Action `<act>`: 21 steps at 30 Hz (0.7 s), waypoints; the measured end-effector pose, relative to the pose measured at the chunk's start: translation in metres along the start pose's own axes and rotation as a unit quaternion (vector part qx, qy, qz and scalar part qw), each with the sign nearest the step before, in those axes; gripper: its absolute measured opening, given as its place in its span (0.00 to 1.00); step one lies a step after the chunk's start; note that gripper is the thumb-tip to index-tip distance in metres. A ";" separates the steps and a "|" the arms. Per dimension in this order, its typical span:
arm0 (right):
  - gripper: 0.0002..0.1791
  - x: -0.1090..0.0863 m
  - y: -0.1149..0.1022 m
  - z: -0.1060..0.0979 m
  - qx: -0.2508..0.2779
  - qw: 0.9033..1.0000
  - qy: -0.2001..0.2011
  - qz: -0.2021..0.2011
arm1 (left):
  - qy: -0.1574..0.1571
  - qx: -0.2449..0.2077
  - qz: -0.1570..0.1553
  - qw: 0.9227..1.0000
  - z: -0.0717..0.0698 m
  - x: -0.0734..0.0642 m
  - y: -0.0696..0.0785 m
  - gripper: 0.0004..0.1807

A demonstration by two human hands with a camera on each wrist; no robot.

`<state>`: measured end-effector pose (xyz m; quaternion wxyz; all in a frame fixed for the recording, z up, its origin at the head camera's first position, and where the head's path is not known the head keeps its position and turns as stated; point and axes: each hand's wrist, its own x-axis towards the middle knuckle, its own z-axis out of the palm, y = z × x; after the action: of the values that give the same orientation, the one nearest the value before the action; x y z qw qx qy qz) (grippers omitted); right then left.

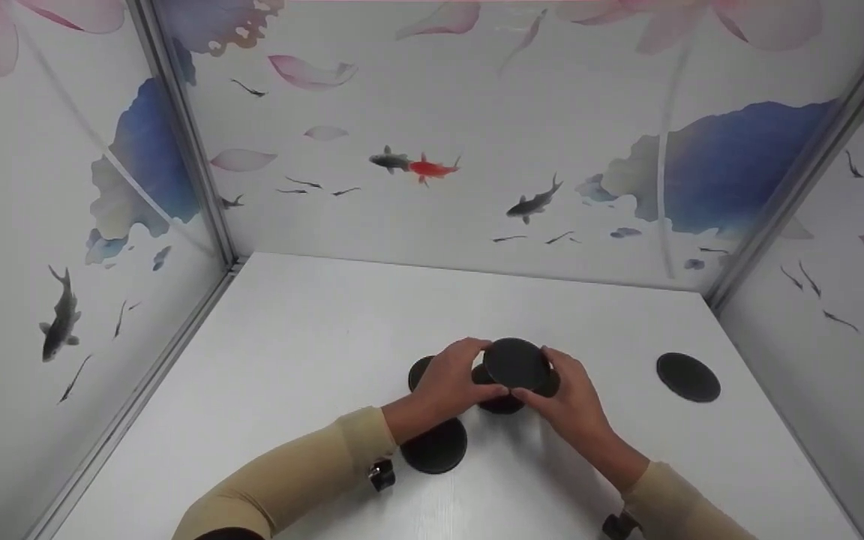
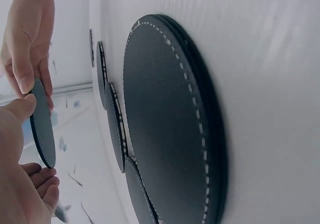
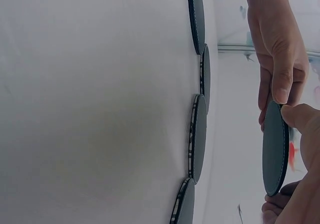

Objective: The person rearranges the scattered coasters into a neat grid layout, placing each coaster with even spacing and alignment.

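Note:
A round black coaster (image 1: 516, 364) is held up above the white table between both hands. My left hand (image 1: 451, 379) grips its left side, with the thumb at the near edge. On the opposite side, my right hand (image 1: 571, 394) pinches the rim between thumb and fingers. Both thumb tips nearly meet at the coaster's near edge. Beneath it, another coaster (image 1: 502, 406) lies on the table, partly covered from view. Behind the left hand a coaster (image 1: 420, 370) is mostly hidden. Near the left forearm lies a coaster (image 1: 436, 447), whose pale edge stitching shows in the left wrist view.
A lone coaster (image 1: 688, 377) lies at the right of the white table (image 1: 327, 322). Printed panels with fish and petals wall in the back (image 1: 432, 97) and both sides. Metal posts (image 1: 184, 135) stand at the corners.

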<state>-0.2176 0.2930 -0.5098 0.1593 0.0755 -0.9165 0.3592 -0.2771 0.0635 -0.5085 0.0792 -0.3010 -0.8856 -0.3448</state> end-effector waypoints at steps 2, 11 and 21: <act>0.50 -0.002 -0.001 0.000 0.001 1.000 -0.001 0.002 | 0.001 0.001 0.001 1.000 -0.001 -0.003 0.001 0.43; 0.50 -0.015 0.000 0.003 -0.001 1.000 -0.017 -0.017 | -0.008 0.016 -0.003 1.000 0.001 -0.019 0.001 0.45; 0.51 -0.027 -0.002 0.003 -0.011 0.999 -0.042 -0.019 | -0.023 0.062 0.004 0.998 0.000 -0.034 0.006 0.43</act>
<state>-0.1921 0.2896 -0.5201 0.1282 0.1065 -0.9245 0.3429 -0.2459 0.0507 -0.5171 0.0781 -0.3066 -0.9057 -0.2822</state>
